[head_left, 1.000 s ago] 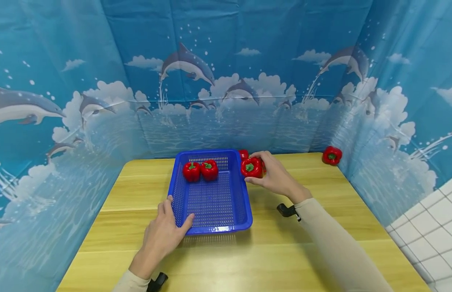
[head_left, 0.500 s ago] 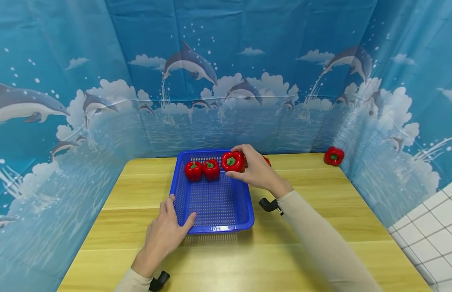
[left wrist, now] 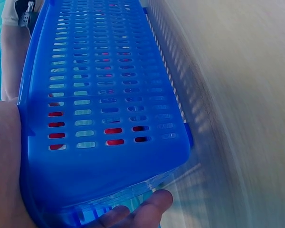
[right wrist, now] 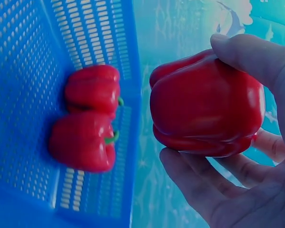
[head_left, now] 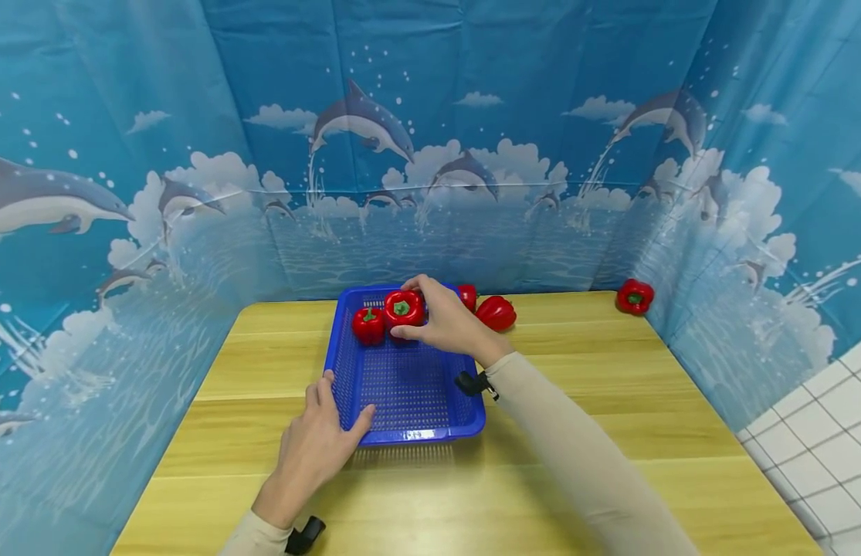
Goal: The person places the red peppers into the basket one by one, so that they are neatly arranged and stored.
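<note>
My right hand (head_left: 437,320) holds a red bell pepper (head_left: 405,309) between thumb and fingers, over the back part of a blue plastic basket (head_left: 465,417). The right wrist view shows this pepper (right wrist: 206,104) gripped from the side, above the basket's rim. Inside the basket lie two red bell peppers with green stems, one (right wrist: 92,88) beside the other (right wrist: 83,142); in the head view the held pepper covers one of them. My left hand (head_left: 315,444) grips the basket's front left side. In the left wrist view, fingertips (left wrist: 154,204) curl at the edge of the slotted wall (left wrist: 109,166).
Two more red peppers lie right of the basket, one (head_left: 496,313) whole in view and one (head_left: 466,295) partly behind the right hand. Another pepper (head_left: 635,296) sits at the table's far right corner. A dolphin-print curtain (head_left: 430,232) borders the wooden table (head_left: 576,479).
My right hand has carried the pepper leftward from right of the basket to over its back part. The peppers on the table to the right have come into view. The left hand stays in place.
</note>
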Motion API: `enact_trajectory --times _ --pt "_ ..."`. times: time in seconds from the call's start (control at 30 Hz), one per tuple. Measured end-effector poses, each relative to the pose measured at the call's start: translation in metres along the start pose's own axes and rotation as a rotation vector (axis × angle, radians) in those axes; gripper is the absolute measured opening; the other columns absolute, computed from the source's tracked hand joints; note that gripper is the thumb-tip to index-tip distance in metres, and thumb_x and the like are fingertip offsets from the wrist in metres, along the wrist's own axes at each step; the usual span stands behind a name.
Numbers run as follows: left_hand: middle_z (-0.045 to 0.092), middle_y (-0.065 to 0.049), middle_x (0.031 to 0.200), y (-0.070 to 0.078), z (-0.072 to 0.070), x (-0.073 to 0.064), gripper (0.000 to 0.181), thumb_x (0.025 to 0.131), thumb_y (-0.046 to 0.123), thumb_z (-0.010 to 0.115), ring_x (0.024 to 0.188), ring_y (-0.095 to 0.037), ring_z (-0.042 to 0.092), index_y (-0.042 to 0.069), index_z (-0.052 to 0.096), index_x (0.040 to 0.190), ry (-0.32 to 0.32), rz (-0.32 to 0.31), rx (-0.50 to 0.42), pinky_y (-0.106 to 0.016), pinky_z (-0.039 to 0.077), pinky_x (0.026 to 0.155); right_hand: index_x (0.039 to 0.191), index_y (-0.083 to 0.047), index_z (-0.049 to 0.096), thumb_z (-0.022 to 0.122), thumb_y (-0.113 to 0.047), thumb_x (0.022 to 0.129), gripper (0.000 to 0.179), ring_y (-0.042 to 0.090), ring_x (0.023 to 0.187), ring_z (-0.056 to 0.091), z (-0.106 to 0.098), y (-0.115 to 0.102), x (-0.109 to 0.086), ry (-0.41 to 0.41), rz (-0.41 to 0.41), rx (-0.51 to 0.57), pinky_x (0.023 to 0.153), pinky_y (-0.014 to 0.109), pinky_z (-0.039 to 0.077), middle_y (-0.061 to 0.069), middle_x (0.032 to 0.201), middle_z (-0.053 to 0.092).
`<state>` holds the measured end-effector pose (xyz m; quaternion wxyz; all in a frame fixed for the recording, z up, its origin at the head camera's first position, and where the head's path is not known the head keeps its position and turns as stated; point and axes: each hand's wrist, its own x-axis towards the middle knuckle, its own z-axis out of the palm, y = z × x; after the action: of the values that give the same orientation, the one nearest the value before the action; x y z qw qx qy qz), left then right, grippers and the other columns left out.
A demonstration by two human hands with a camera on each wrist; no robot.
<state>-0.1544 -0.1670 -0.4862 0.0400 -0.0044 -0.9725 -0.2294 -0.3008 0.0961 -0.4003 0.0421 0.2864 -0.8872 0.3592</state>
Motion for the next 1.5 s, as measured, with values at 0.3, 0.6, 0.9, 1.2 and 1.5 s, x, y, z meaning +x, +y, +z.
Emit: enact_trajectory --times 0.3,0.6,0.9,1.2,1.5 --pt "0.05 -0.035 0.167 -0.001 -0.001 0.001 0.109 0.109 0.074 0.065 0.064 -0.027 0.06 -0.002 0.027 0.177 -0.003 -0.003 0.005 -0.035 0.051 0.052 0.161 -0.012 0.058 0.093 -0.038 0.101 0.075 0.03 0.14 0.072 0.032 -0.003 0.026 -0.099 0.03 0.018 0.113 0.05 0.067 0.011 0.155 0.069" --pt "0.05 -0.035 0.167 -0.001 0.0 0.001 0.107 0.11 0.07 0.067 0.065 -0.027 0.06 -0.002 0.027 0.177 -0.011 -0.007 0.003 -0.035 0.052 0.053 0.159 -0.012 0.061 0.096 -0.043 0.098 0.077 0.031 0.141 0.072 0.064 0.003 0.039 -0.162 0.09 -0.011 0.116 0.049 0.066 0.011 0.155 0.072" --pt "0.051 -0.034 0.166 -0.001 0.001 0.001 0.105 0.11 0.069 0.069 0.063 -0.029 0.061 -0.002 0.029 0.176 0.006 -0.002 0.013 -0.037 0.052 0.053 0.158 -0.006 0.059 0.099 -0.038 0.096 0.08 0.032 0.141 0.072 0.083 0.006 0.047 -0.212 0.143 -0.049 0.12 0.051 0.063 0.016 0.155 0.072" --pt "0.05 -0.035 0.166 -0.001 0.002 0.0 0.106 0.11 0.07 0.067 0.064 -0.028 0.061 -0.003 0.028 0.176 -0.004 0.005 0.01 -0.035 0.052 0.053 0.156 -0.014 0.065 0.099 -0.048 0.093 0.079 0.031 0.143 0.063 0.09 0.004 0.044 -0.205 0.186 -0.149 0.124 0.053 0.06 0.012 0.151 0.071" --pt "0.052 -0.035 0.164 -0.002 0.002 0.001 0.105 0.111 0.068 0.068 0.063 -0.028 0.06 -0.003 0.027 0.177 0.004 0.002 0.009 -0.032 0.049 0.052 0.155 -0.014 0.066 0.099 -0.046 0.095 0.076 0.036 0.146 0.06 0.094 0.0 0.042 -0.2 0.205 -0.151 0.124 0.061 0.058 0.017 0.153 0.068"
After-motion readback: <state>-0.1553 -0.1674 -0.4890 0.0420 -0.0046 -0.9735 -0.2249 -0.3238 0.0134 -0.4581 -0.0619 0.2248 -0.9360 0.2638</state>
